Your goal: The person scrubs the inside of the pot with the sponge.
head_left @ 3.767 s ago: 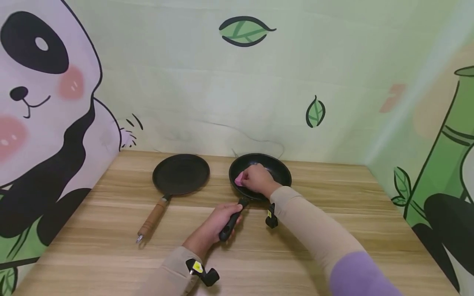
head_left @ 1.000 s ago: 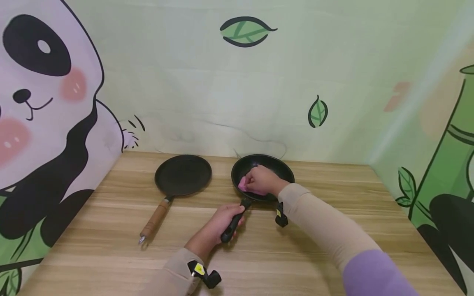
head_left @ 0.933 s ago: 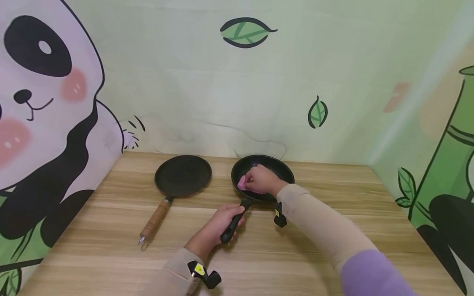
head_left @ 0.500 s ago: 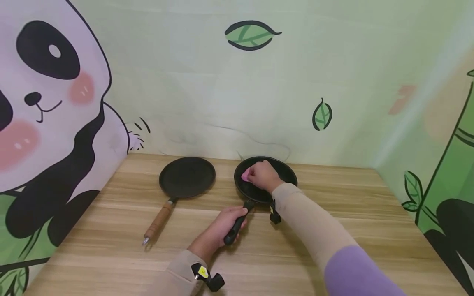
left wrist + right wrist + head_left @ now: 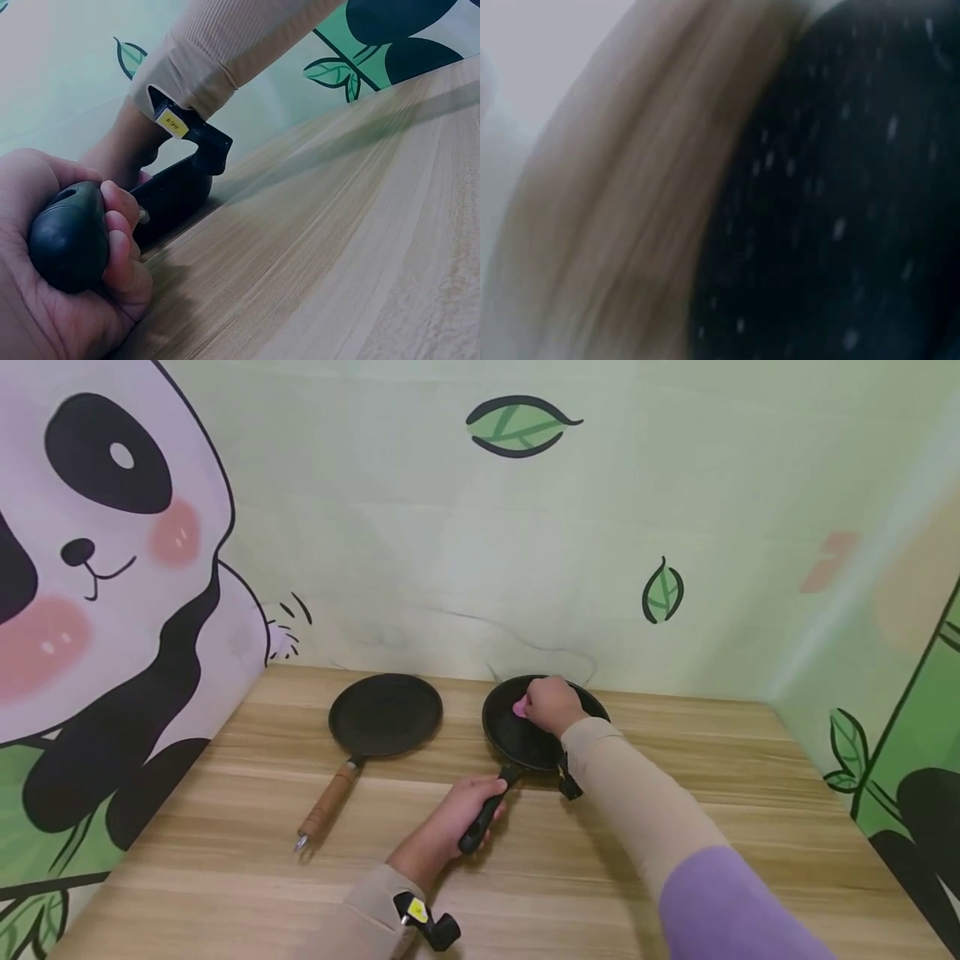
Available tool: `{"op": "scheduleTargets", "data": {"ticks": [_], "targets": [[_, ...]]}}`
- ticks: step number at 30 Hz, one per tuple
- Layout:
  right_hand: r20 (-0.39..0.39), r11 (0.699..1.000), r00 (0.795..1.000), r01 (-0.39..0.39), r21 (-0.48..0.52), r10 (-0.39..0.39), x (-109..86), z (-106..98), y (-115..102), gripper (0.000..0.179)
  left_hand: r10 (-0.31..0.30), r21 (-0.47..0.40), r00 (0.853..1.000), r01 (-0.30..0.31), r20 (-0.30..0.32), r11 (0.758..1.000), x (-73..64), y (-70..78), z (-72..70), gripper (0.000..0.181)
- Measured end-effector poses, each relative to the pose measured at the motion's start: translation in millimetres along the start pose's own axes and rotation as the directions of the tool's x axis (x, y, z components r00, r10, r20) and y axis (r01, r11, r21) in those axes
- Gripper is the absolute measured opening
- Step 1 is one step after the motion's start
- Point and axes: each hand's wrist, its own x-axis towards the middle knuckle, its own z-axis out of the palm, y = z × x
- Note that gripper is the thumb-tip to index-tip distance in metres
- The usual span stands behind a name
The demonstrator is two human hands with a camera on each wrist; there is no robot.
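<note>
A black frying pan (image 5: 517,739) sits on the wooden table, its handle towards me. In the head view my left hand (image 5: 468,814) grips that black handle (image 5: 483,822). The left wrist view shows my fingers (image 5: 120,262) curled round the rounded handle end (image 5: 69,238). Inside the pan my right hand (image 5: 553,703) pinches a soft pink cloth (image 5: 520,707) against the inner surface; most of the cloth is hidden under the hand. In the blurred right wrist view, pale specks dot the dark pan (image 5: 832,195), and the right hand does not show.
To the left lies a flat black pan (image 5: 386,714) with a wooden handle (image 5: 327,806). A printed wall (image 5: 360,527) rises behind the wooden table (image 5: 225,860). The right sleeve (image 5: 637,793) crosses over the table on the right.
My right hand, with the pink cloth, has moved from the pan's near left part up and right towards its far side. My left hand keeps its grip on the handle. The head view has shifted slightly.
</note>
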Motion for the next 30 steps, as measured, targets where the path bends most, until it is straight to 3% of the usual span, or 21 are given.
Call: {"op": "scheduleTargets", "data": {"ticks": [8, 21, 30], "targets": [[0.009, 0.994, 0.999, 0.035, -0.101, -0.035, -4.6, -5, 12, 0.019, -0.007, 0.0, 1.0, 0.007, -0.02, 1.0, -1.2, 1.6, 1.6, 0.041], [0.078, 0.988, 0.996, 0.043, -0.149, -0.031, -11.5, -14, 31, 0.029, 0.016, -0.015, 0.999, -0.017, -0.049, 1.0, -0.9, 0.9, 3.7, 0.037], [0.126, 0.973, 0.991, 0.07, -0.222, -0.043, -19.8, -20, 32, 0.029, 0.022, -0.009, 0.999, -0.022, -0.049, 1.0, 0.6, -0.7, 4.0, 0.036]]}}
